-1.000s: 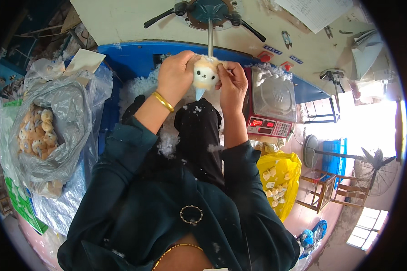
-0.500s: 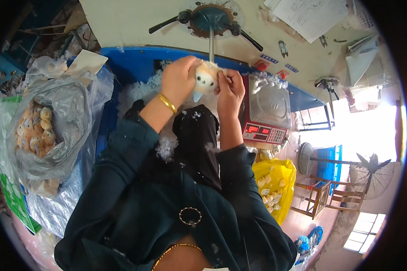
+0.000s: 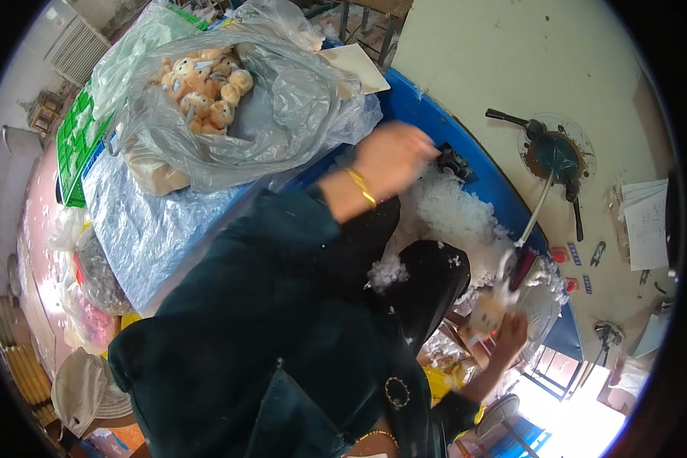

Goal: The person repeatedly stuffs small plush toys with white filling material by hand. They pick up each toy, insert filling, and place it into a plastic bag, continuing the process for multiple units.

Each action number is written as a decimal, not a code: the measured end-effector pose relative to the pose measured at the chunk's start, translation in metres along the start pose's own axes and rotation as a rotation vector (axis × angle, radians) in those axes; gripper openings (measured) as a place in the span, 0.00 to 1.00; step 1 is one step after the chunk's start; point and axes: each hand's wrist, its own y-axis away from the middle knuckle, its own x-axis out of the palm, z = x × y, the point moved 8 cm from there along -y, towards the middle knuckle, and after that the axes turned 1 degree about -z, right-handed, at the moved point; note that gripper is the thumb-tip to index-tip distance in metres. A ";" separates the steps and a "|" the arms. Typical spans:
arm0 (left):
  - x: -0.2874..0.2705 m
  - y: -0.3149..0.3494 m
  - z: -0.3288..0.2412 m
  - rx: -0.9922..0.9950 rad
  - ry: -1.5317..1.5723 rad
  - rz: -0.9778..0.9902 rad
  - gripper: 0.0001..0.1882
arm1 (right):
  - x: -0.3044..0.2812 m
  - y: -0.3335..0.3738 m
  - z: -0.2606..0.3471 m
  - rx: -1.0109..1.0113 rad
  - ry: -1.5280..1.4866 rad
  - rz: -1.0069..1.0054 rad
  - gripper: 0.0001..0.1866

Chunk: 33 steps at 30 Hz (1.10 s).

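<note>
In my right hand, at the lower right, is a small tan-and-white plush toy, blurred by motion. White stuffing trails off its upper end, close to the thin metal tube that sticks out of the machine panel. My left hand, with a gold bracelet at the wrist, is away from the toy, between the grey plastic bag and the blue bin edge. Motion smears its fingers, and I see nothing held in it. Inside the bag lie several tan plush pieces.
Loose white stuffing fills the blue bin around my knees. A cream panel carries two black handles and red buttons. At the left are a green crate and blue plastic sheeting. A yellow bag shows lower right.
My view has swung left toward the grey bag. Both hands were on the plush toy at the tube; now the left has let go and moved left, while the right carries the toy off the tube.
</note>
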 end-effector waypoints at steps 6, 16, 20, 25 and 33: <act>-0.193 0.073 0.291 -0.715 -0.924 -0.152 0.26 | -0.092 0.083 -0.163 0.605 0.651 0.386 0.12; -0.129 0.091 0.413 -0.645 -0.716 0.230 0.25 | 0.009 0.029 -0.077 0.371 0.334 0.398 0.08; -0.172 0.068 0.357 -0.465 -0.444 -0.230 0.12 | 0.043 -0.001 -0.026 0.141 0.292 0.428 0.08; -0.173 0.028 0.226 -0.793 0.930 -0.281 0.12 | 0.112 -0.026 0.067 -0.130 0.101 0.502 0.08; -0.024 0.031 0.009 -0.880 1.368 0.348 0.12 | 0.190 -0.013 0.249 -0.561 -0.290 0.439 0.23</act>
